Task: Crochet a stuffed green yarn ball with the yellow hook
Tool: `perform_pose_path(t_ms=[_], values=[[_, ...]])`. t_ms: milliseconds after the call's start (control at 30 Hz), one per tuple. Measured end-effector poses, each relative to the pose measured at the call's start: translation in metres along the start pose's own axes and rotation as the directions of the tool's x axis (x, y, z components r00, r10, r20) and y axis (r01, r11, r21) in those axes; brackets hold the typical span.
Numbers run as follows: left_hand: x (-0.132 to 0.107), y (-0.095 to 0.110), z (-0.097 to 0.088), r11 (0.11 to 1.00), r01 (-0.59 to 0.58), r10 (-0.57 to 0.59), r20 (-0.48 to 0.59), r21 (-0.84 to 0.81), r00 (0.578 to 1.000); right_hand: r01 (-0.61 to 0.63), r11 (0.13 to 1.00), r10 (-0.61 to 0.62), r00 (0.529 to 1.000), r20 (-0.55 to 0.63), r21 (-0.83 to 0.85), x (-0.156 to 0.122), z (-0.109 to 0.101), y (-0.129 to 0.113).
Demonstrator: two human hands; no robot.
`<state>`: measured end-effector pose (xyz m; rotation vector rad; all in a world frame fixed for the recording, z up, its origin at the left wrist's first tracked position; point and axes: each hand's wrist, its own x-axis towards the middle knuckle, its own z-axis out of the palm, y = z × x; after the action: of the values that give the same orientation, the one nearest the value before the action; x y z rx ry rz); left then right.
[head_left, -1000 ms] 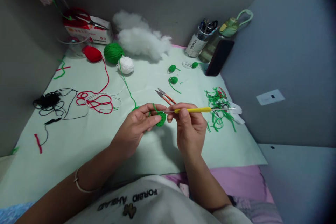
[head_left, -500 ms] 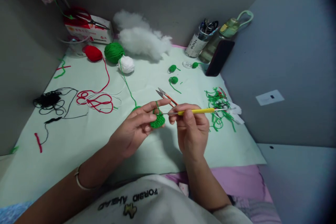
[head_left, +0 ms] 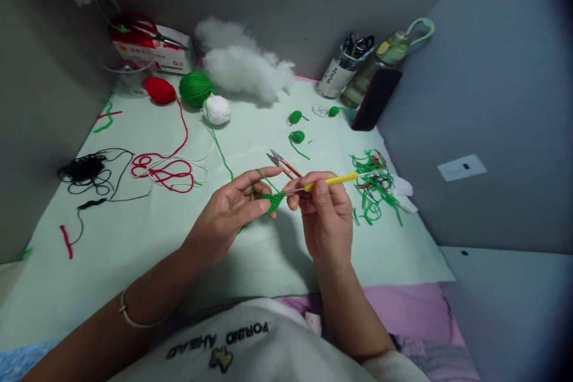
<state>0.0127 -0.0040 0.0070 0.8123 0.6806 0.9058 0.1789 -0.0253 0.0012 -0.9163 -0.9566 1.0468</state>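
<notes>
Between the thumb and fingers of my left hand (head_left: 237,206) is a small green crochet piece (head_left: 273,203). Green yarn passes over my raised left index finger and down to the piece. My right hand (head_left: 326,209) grips a crochet hook (head_left: 333,182) by its yellow handle, its metal tip at the edge of the green piece. Just beyond my fingers lie orange-handled thread snips (head_left: 286,166), blades apart. A strand leads from my left hand back to the green yarn ball (head_left: 196,89).
White stuffing (head_left: 246,65) is heaped at the back, beside a white yarn ball (head_left: 216,110) and a red one (head_left: 160,91). Green yarn scraps (head_left: 373,185) lie right, black yarn (head_left: 85,168) left. A phone (head_left: 376,99) leans against a bottle (head_left: 389,51).
The green piece has turned in my left fingers, and the yarn now slants from my index finger to the hook. The hook's handle end has tilted up slightly.
</notes>
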Motion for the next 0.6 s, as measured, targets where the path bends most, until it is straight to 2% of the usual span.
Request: perform_pose_path(t_ms=[133, 267, 333, 433, 467, 533, 567, 600], values=[[-0.001, 0.0, -0.001, 0.999, -0.016, 0.017, -0.044, 0.045, 0.999, 0.033, 0.998, -0.031, 0.999, 0.036, -0.054, -0.003, -0.002, -0.002], [-0.001, -0.001, 0.0, 0.993, -0.044, 0.056, -0.111, 0.109, 0.992, 0.165, 0.954, -0.159, 0.986, 0.045, -0.251, -0.01, -0.001, -0.005], [-0.001, -0.003, 0.002, 0.989, -0.051, 0.071, -0.146, 0.135, 0.987, 0.309, 0.871, -0.294, 0.951, 0.099, -0.381, -0.014, -0.002, -0.003], [-0.001, -0.004, 0.007, 0.99, -0.072, 0.095, -0.19, 0.124, 0.977, 0.526, 0.664, -0.459, 0.848, 0.267, -0.531, -0.019, -0.002, 0.002], [-0.001, -0.005, 0.009, 0.993, -0.073, 0.09, -0.193, 0.093, 0.977, 0.566, 0.587, -0.482, 0.819, 0.313, -0.579, -0.021, -0.002, 0.004], [-0.001, -0.005, 0.011, 1.0, -0.017, 0.014, -0.169, -0.016, 0.986, 0.583, 0.471, -0.489, 0.797, 0.354, -0.662, -0.023, -0.002, 0.006], [-0.001, -0.005, 0.012, 0.996, 0.035, -0.046, -0.137, -0.085, 0.989, 0.584, 0.45, -0.495, 0.793, 0.355, -0.675, -0.023, -0.002, 0.007], [0.0, -0.005, 0.012, 0.985, 0.093, -0.109, -0.103, -0.149, 0.989, 0.58, 0.471, -0.502, 0.796, 0.339, -0.665, -0.023, -0.002, 0.007]])
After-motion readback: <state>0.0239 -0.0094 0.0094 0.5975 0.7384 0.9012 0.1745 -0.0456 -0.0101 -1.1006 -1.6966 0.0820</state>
